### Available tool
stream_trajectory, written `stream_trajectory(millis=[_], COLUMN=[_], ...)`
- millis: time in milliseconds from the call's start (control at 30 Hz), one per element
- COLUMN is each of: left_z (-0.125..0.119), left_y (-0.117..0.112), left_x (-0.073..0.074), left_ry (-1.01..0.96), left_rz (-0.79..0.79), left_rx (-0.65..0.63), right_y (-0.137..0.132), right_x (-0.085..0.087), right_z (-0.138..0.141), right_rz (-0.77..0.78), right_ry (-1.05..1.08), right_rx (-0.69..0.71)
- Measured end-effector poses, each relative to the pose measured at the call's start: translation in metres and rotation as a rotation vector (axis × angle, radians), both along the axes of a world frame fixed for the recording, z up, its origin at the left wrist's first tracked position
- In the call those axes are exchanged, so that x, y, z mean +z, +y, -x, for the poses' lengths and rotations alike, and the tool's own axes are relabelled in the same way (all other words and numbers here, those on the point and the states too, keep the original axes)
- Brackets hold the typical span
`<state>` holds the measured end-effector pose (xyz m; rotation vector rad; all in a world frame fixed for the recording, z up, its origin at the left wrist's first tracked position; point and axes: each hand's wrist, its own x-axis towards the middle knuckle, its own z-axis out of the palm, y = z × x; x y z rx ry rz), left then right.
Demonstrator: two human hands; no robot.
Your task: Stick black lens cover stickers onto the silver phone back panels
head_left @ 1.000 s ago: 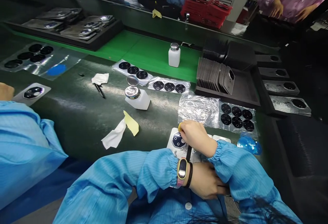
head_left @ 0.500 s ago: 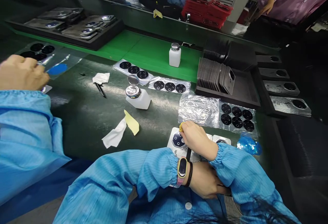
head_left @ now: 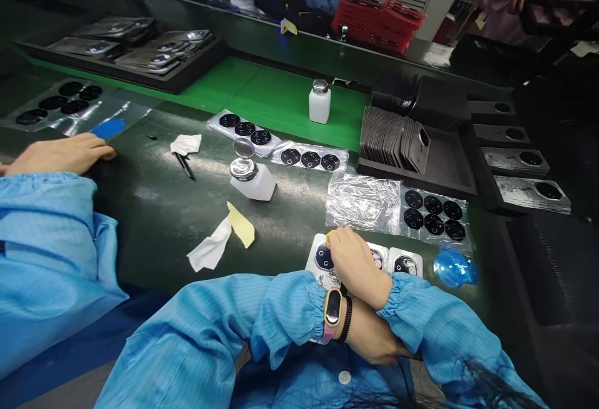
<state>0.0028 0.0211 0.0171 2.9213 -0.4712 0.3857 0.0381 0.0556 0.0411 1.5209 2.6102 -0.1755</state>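
My right hand (head_left: 356, 263) is curled, knuckles up, over a white plate with a dark hexagonal lens piece (head_left: 324, 258) at the table's near edge. A yellow finger cot (head_left: 331, 235) shows at its fingertip. A short length of a thin black tool (head_left: 344, 288) sticks out under its palm. My left hand (head_left: 369, 337), with a yellow band and a black band on the wrist, lies beneath my right forearm, its fingers hidden. Two similar lens plates (head_left: 405, 263) lie just right of my right hand.
A co-worker's hand (head_left: 63, 154) lies flat on the table at the left. Around are a solvent bottle (head_left: 250, 178), white and yellow wipes (head_left: 219, 240), film sheets of black lens discs (head_left: 433, 215), a tray of stacked plates (head_left: 393, 137) and blue film (head_left: 453, 268).
The co-worker's hand rose from the left edge, then settled flat on the table. My right hand slid slightly down over the lens plate, uncovering the plates to its right.
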Motion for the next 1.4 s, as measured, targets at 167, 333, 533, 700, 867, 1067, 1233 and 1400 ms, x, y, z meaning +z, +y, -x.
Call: stream_trajectory(millis=[167,333,533,700,867,1067,1233,1400], left_z=[0.003,0.004,0.002,0.002,0.002,-0.001,-0.005,-0.002], left_y=[-0.002,-0.003,0.000,0.001,0.001,0.002,-0.001,-0.005], left_x=[0.000,0.000,0.002,0.003,0.002,0.004,0.001,-0.003], left_ry=[0.011,0.032,0.038,0.015,0.007,0.081,0.138,0.081], left_rz=[-0.006,-0.007,0.002,0.020,0.047,0.060,0.075,0.085], left_rx=[0.061,0.076,0.041,0.036,-0.005,-0.046,-0.031,0.034], right_y=[0.003,0.005,0.006,0.004,0.001,-0.003,-0.009,-0.009], right_x=[0.001,0.004,0.004,0.000,-0.007,-0.007,-0.003,0.009], right_z=[-0.005,-0.005,-0.003,-0.002,-0.002,0.001,0.002,-0.004], right_rz=[-0.001,0.057,0.073,0.024,-0.085,-0.100,-0.086,0.018], right_ry=[0.064,0.068,0.036,0.039,0.045,-0.019,-0.039,-0.026], right_rx=[-0.056,-0.085,-0.064,-0.007,0.027,0.060,0.182,0.393])
